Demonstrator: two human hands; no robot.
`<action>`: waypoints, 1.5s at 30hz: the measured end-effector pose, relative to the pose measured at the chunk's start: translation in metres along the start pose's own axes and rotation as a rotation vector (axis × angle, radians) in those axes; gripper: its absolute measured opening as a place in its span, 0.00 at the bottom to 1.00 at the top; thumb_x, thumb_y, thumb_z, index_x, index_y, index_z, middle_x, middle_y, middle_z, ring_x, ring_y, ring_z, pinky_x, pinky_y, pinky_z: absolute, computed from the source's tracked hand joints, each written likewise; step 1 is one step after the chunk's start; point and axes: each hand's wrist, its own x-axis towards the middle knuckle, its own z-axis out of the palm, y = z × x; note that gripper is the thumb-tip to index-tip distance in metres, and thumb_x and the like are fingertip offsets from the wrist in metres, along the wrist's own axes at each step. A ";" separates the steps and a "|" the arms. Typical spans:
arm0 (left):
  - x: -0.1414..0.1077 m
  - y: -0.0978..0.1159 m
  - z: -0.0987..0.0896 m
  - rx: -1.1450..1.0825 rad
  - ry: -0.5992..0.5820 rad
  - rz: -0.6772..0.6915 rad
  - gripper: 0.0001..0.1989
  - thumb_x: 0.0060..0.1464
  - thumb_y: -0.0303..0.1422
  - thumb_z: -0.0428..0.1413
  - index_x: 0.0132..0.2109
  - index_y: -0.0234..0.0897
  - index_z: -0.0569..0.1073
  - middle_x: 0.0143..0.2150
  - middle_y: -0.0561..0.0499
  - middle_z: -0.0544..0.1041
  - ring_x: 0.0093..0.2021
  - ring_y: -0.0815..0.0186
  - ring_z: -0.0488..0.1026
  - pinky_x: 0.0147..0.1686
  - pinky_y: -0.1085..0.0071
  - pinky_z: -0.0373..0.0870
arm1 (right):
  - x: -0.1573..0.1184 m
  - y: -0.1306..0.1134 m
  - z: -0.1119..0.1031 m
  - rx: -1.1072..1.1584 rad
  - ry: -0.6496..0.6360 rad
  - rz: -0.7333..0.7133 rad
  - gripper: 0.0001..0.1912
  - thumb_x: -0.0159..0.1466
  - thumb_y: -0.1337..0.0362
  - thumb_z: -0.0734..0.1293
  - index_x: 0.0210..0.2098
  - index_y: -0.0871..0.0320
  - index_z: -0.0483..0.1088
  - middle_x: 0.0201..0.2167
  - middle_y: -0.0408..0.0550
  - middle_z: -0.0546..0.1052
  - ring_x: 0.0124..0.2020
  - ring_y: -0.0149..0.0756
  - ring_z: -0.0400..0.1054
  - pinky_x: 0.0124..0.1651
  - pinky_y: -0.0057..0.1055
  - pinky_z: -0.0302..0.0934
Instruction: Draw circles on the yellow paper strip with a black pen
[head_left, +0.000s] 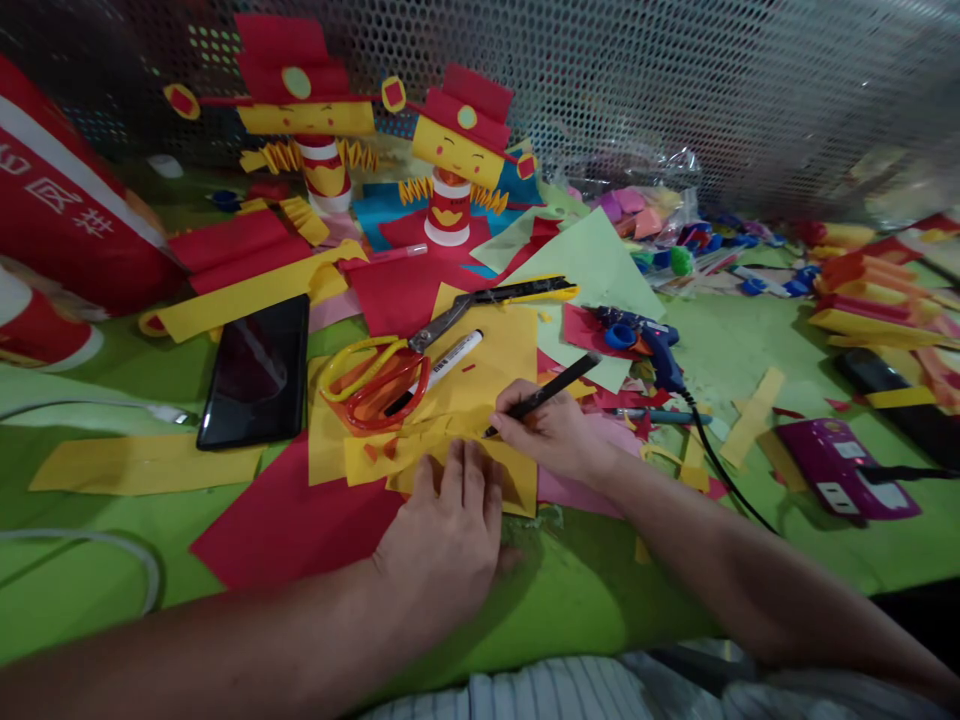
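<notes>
My right hand (551,430) is closed round a black pen (559,383), its tip down at a strip of yellow paper (375,460). Flat on that strip, fingers stretched out, rests my left hand (450,510). Under both lie larger yellow sheets (502,345) and a red sheet (300,520). Just beyond the left hand are scissors (375,385) with one yellow and one red handle. Beside them lies a white marker (450,360) with a black end. A black and yellow stapler (525,290) sits past the scissors. What the pen tip has marked is too small to tell.
Two paper figures with red hats (311,130) (457,150) stand at the back. A phone (259,370) lies left. To the right are a blue glue gun (649,345), its black cord and a purple power strip (847,470). A metal mesh (675,90) rises behind.
</notes>
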 end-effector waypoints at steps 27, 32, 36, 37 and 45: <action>0.001 0.000 -0.002 -0.005 -0.019 -0.012 0.27 0.57 0.45 0.45 0.50 0.22 0.71 0.50 0.26 0.72 0.50 0.43 0.69 0.41 0.51 0.67 | 0.000 0.000 0.003 -0.085 0.015 -0.019 0.03 0.56 0.67 0.60 0.26 0.55 0.60 0.21 0.42 0.69 0.23 0.28 0.63 0.26 0.25 0.60; 0.001 0.000 -0.002 0.010 -0.026 -0.011 0.27 0.57 0.45 0.46 0.49 0.24 0.71 0.50 0.27 0.72 0.50 0.44 0.70 0.42 0.52 0.68 | 0.000 0.001 0.004 -0.105 0.036 -0.035 0.03 0.56 0.68 0.59 0.26 0.55 0.60 0.21 0.42 0.69 0.23 0.28 0.64 0.26 0.25 0.60; 0.001 0.000 -0.001 0.017 -0.008 -0.012 0.27 0.57 0.45 0.46 0.49 0.23 0.72 0.50 0.27 0.72 0.49 0.44 0.70 0.41 0.52 0.69 | 0.001 0.001 0.005 -0.116 0.054 -0.062 0.03 0.57 0.68 0.59 0.26 0.56 0.60 0.22 0.43 0.70 0.23 0.29 0.65 0.26 0.25 0.61; 0.001 0.000 0.000 0.016 -0.003 -0.009 0.27 0.57 0.45 0.46 0.48 0.23 0.72 0.49 0.27 0.72 0.49 0.44 0.70 0.40 0.51 0.69 | 0.001 0.001 0.005 -0.119 0.057 -0.064 0.03 0.57 0.68 0.59 0.26 0.56 0.60 0.22 0.43 0.70 0.23 0.29 0.65 0.26 0.25 0.61; 0.001 0.000 0.000 0.019 -0.013 -0.009 0.27 0.57 0.45 0.45 0.49 0.24 0.72 0.50 0.27 0.72 0.50 0.44 0.70 0.41 0.52 0.69 | 0.001 0.000 0.005 -0.147 0.073 -0.031 0.03 0.57 0.67 0.59 0.26 0.55 0.59 0.22 0.43 0.69 0.23 0.28 0.66 0.26 0.25 0.61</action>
